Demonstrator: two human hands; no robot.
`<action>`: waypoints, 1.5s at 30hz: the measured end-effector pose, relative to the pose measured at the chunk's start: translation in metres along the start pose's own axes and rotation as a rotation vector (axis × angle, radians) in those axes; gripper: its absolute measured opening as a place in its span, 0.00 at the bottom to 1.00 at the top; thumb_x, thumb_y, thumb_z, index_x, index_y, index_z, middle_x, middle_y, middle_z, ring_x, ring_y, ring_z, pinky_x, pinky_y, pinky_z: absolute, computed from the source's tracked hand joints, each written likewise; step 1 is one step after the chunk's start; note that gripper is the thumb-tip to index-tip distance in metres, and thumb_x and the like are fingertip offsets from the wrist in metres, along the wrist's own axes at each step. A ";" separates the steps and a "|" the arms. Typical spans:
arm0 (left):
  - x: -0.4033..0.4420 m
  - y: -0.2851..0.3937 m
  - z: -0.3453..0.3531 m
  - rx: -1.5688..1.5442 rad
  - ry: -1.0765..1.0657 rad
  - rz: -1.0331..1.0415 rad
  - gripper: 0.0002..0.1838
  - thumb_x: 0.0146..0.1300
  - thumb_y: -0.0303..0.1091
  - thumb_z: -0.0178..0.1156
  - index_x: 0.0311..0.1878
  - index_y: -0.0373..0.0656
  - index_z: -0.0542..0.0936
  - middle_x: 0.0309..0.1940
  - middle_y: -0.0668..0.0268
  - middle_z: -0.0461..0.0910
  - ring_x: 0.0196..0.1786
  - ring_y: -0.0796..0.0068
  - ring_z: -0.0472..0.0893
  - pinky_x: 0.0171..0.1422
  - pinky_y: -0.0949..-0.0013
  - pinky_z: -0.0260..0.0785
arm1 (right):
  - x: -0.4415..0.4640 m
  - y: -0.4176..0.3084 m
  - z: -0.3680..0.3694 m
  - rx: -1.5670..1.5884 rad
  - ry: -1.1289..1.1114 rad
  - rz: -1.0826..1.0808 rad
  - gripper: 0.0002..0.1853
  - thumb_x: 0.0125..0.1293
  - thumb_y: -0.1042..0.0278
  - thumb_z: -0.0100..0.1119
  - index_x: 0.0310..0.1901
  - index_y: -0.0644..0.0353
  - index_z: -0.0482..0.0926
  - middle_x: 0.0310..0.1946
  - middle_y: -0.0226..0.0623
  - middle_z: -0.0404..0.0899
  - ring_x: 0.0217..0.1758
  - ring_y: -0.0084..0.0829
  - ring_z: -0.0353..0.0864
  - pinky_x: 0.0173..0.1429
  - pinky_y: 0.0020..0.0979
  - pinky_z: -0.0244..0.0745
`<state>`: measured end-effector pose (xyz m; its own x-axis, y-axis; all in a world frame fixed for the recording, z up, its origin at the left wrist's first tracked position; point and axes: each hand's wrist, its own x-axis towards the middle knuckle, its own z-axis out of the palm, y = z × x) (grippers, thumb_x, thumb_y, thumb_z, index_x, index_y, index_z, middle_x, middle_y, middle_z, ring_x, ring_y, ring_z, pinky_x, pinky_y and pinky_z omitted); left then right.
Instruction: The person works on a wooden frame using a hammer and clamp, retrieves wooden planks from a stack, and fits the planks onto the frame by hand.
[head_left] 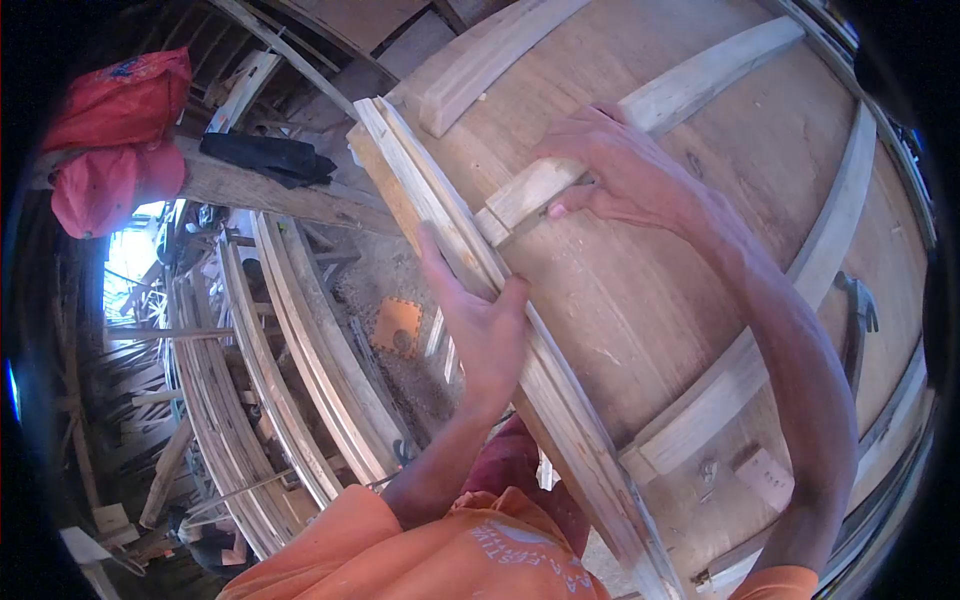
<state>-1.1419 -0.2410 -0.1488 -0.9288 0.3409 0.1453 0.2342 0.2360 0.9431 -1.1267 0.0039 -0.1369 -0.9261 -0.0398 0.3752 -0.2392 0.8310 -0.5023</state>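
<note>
A long wooden rail (562,385) with a groove along it lies at the edge of the plywood work table. My left hand (478,325) is closed round this rail near its middle, thumb on the upper side. My right hand (612,160) wraps over a wooden slat (540,193) close to its end. That slat has a narrower, tenon-like tip at the rail's inner side; whether the tip sits in the groove cannot be made out. Two other slats lie nearby: one upper slat (495,60) and one lower slat (700,410), whose end is close to the rail.
A claw hammer (857,325) rests on the plywood table (640,320) at right, near another slat (840,205). A small block with holes (765,477) lies below. Long boards (300,350) are stacked at left. A red cap (115,188) and black cloth (268,158) rest on a beam.
</note>
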 end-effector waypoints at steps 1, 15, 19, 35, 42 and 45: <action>0.000 0.000 0.000 0.004 -0.004 0.010 0.55 0.56 0.21 0.63 0.85 0.29 0.44 0.82 0.46 0.53 0.84 0.54 0.57 0.87 0.59 0.48 | 0.000 0.000 0.001 0.018 0.019 -0.012 0.30 0.52 0.54 0.82 0.55 0.59 0.87 0.53 0.39 0.86 0.65 0.44 0.79 0.76 0.47 0.62; -0.012 0.025 0.002 -0.268 0.034 -0.153 0.51 0.59 0.19 0.63 0.85 0.32 0.50 0.78 0.48 0.62 0.74 0.60 0.70 0.77 0.61 0.65 | -0.005 -0.009 0.020 -0.041 0.034 -0.031 0.29 0.54 0.49 0.80 0.54 0.58 0.86 0.54 0.36 0.85 0.65 0.44 0.77 0.74 0.51 0.64; -0.009 0.029 -0.001 -0.009 0.022 -0.036 0.50 0.63 0.21 0.62 0.85 0.32 0.48 0.82 0.44 0.55 0.81 0.55 0.62 0.86 0.57 0.51 | -0.018 -0.035 0.000 -0.244 0.112 -0.095 0.42 0.57 0.49 0.78 0.71 0.58 0.76 0.67 0.46 0.77 0.79 0.48 0.66 0.87 0.54 0.51; 0.157 0.090 0.164 0.271 -0.722 0.772 0.54 0.59 0.52 0.77 0.79 0.29 0.62 0.73 0.40 0.72 0.77 0.45 0.72 0.81 0.51 0.62 | -0.203 -0.217 -0.009 -0.304 0.702 1.196 0.44 0.68 0.59 0.73 0.77 0.76 0.61 0.73 0.70 0.65 0.78 0.62 0.66 0.81 0.53 0.62; 0.233 0.056 0.290 0.322 -1.053 0.477 0.67 0.48 0.64 0.80 0.80 0.26 0.60 0.71 0.37 0.73 0.74 0.43 0.74 0.78 0.50 0.68 | -0.211 -0.205 -0.033 -0.220 0.825 1.192 0.50 0.67 0.53 0.75 0.77 0.79 0.58 0.75 0.74 0.62 0.80 0.65 0.62 0.84 0.51 0.58; 0.244 0.033 0.308 0.354 -0.950 0.724 0.61 0.48 0.62 0.80 0.78 0.32 0.67 0.69 0.41 0.77 0.72 0.48 0.77 0.75 0.51 0.70 | -0.211 -0.186 -0.018 -0.152 0.786 1.204 0.54 0.64 0.52 0.77 0.77 0.82 0.57 0.75 0.75 0.60 0.81 0.65 0.61 0.85 0.51 0.56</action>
<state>-1.2718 0.1305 -0.1744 -0.0130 0.9826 0.1851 0.8066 -0.0991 0.5827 -0.8811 -0.1327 -0.1089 -0.1299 0.9815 0.1405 0.6347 0.1912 -0.7488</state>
